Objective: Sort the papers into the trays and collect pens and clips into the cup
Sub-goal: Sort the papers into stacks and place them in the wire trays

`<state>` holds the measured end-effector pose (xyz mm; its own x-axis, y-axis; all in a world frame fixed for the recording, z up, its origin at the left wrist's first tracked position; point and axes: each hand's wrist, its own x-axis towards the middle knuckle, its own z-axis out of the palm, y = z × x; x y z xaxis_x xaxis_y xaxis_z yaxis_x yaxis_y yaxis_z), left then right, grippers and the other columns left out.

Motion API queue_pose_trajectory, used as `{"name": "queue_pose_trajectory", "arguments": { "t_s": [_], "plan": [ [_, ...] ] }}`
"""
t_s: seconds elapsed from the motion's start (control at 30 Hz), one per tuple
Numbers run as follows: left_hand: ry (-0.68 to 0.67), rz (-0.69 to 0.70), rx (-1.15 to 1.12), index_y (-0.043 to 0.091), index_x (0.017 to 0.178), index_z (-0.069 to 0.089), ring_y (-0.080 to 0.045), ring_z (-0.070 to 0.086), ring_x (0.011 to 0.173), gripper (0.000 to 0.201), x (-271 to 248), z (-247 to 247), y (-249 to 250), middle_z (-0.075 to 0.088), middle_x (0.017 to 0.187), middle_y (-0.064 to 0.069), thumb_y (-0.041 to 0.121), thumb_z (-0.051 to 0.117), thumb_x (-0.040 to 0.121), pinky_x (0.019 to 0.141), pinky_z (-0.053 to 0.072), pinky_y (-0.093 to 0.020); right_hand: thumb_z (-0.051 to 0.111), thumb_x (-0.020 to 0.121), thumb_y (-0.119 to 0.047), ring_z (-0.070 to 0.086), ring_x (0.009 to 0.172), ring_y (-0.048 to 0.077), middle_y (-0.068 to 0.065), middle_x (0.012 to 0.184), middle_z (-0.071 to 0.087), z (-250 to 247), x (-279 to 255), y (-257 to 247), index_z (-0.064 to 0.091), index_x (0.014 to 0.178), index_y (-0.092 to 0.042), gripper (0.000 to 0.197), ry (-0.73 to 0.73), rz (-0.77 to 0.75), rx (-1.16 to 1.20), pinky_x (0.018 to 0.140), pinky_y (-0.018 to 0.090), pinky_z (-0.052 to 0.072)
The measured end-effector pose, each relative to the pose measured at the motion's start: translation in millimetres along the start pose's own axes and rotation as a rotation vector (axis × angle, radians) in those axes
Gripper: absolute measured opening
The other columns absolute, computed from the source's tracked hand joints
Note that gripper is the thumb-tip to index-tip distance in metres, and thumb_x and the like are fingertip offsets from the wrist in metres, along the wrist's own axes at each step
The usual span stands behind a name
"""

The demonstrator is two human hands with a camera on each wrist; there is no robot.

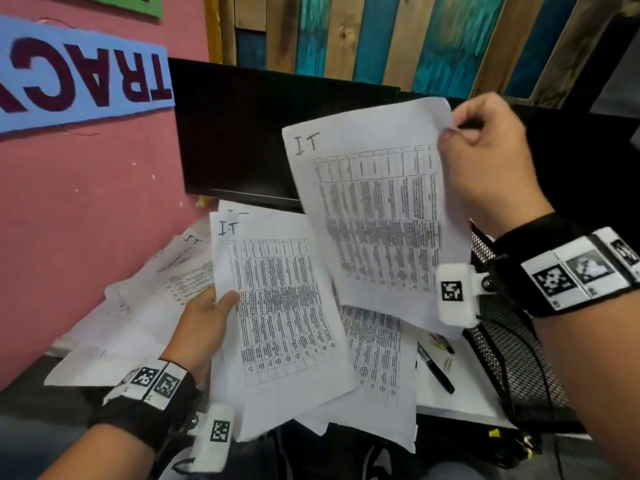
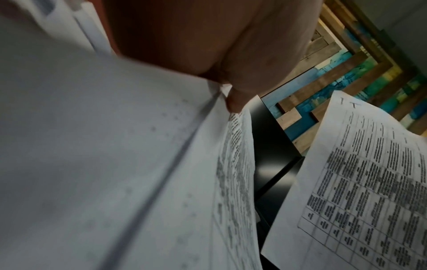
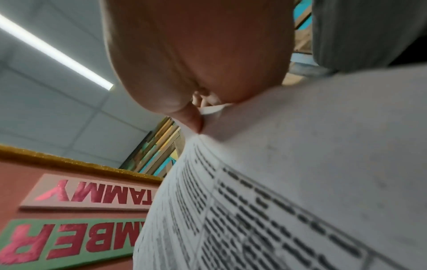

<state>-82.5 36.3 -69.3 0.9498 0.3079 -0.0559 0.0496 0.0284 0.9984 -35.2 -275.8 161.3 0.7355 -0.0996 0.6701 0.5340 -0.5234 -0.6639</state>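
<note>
Right hand (image 1: 485, 161) pinches top corner of raised sheet (image 1: 377, 216). Left hand (image 1: 204, 327) grips edge of lower sheet (image 1: 280, 317). Black pen (image 1: 436, 368) lies on papers near mesh tray (image 1: 512, 355).

A handwritten "IT" headed the printed sheet (image 1: 377, 216) raised at right, and another "IT" topped the sheet (image 1: 277, 306) held at left; their table print was too small to read. A blue wall sign (image 1: 83, 72) at far left showed, upside down, "TRAC". Seen from the right wrist, a pink sign (image 3: 85, 193) read "TAMMY" and a green sign (image 3: 67, 241) "MBER", both inverted.
</note>
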Motion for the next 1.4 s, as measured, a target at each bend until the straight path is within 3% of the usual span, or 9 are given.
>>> {"name": "queue_pose_trajectory", "arguments": {
  "t_s": [0.17,0.27,0.53,0.7,0.87,1.07,1.13,1.23,1.4],
  "plan": [
    [-0.038,-0.041,-0.025,0.027,0.115,0.072,-0.008,0.074,0.106,0.025,-5.2,2.5,-0.4,0.081,0.107,0.014,0.023,0.048,0.111,0.093,0.053,-0.034,0.057,0.098,-0.01,0.075,0.093,0.041,0.023,0.099,0.075,31.3,-7.8,7.7,0.061,0.1,-0.019,0.01,-0.088,0.296,0.077,0.08,0.059,0.06],
    [-0.053,-0.041,-0.031,0.028,0.119,0.073,-0.014,0.07,0.118,0.026,-8.2,-0.9,-0.7,0.079,0.118,0.012,0.024,0.048,0.111,0.107,0.048,-0.042,0.056,0.099,-0.008,0.077,0.086,0.03,0.007,0.09,0.074,43.5,-7.4,15.9,0.06,0.097,-0.02,0.013,-0.137,0.401,0.098,0.072,0.046,0.064],
    [-0.057,-0.017,-0.006,0.034,0.113,0.07,0.024,0.065,0.091,0.027,-14.2,-0.4,5.4,0.075,0.098,0.034,0.02,0.047,0.111,0.086,0.041,-0.016,0.056,0.102,-0.005,0.074,0.074,0.022,0.009,0.09,0.073,58.5,-0.2,33.2,0.06,0.092,-0.018,0.017,-0.183,0.514,0.242,0.064,0.038,0.064],
    [-0.049,0.008,-0.009,0.02,0.113,0.075,-0.01,0.072,0.113,0.026,-17.9,4.7,3.8,0.08,0.113,0.009,0.02,0.049,0.11,0.102,0.05,-0.036,0.05,0.096,-0.005,0.071,0.092,0.029,0.009,0.1,0.07,76.7,-19.6,82.7,0.062,0.095,-0.019,0.018,-0.079,0.572,0.031,0.074,0.041,0.06],
    [-0.07,-0.026,-0.031,0.025,0.112,0.074,0.007,0.072,0.1,0.026,-17.9,7.4,7.6,0.08,0.105,0.02,0.019,0.048,0.11,0.096,0.048,-0.027,0.05,0.095,-0.011,0.059,0.073,0.02,0.001,0.084,0.063,96.1,-55.8,123.8,0.061,0.091,-0.02,0.015,-0.127,0.643,-0.039,0.06,0.032,0.046],
    [-0.06,-0.072,-0.039,0.027,0.13,0.068,0.0,0.059,0.122,0.027,-17.6,11.3,6.9,0.069,0.123,0.029,0.028,0.049,0.11,0.11,0.037,-0.02,0.048,0.1,-0.016,0.059,0.074,0.021,0.009,0.09,0.066,128.1,-85.5,139.2,0.06,0.107,-0.02,0.015,-0.136,0.737,0.074,0.066,0.037,0.05],
    [-0.071,-0.071,-0.014,0.027,0.147,0.055,0.0,0.047,0.134,0.04,-15.6,10.5,2.6,0.053,0.138,0.026,0.039,0.049,0.109,0.116,0.027,-0.024,0.049,0.099,-0.015,0.067,0.08,0.025,0.016,0.1,0.072,136.5,-89.2,141.8,0.059,0.1,-0.024,0.014,-0.137,0.756,0.124,0.074,0.042,0.058],
    [-0.197,-0.019,0.123,0.033,0.13,0.066,-0.001,0.064,0.121,0.025,-11.0,6.5,-3.5,0.07,0.129,0.021,0.028,0.059,0.105,0.118,0.039,-0.04,0.053,0.098,-0.012,0.075,0.098,0.035,0.017,0.109,0.074,141.2,-91.8,140.6,0.059,0.096,-0.026,0.015,-0.122,0.769,0.174,0.089,0.052,0.063],
    [-0.141,0.059,0.22,0.021,0.134,0.067,-0.014,0.07,0.119,0.034,-1.1,-5.3,-13.5,0.076,0.126,0.008,0.007,0.061,0.103,0.112,0.048,-0.048,0.061,0.091,-0.015,0.074,0.091,0.035,0.014,0.104,0.074,116.6,-81.7,162.2,0.062,0.093,-0.023,0.008,-0.045,0.766,0.013,0.081,0.055,0.064]
  ]
}}
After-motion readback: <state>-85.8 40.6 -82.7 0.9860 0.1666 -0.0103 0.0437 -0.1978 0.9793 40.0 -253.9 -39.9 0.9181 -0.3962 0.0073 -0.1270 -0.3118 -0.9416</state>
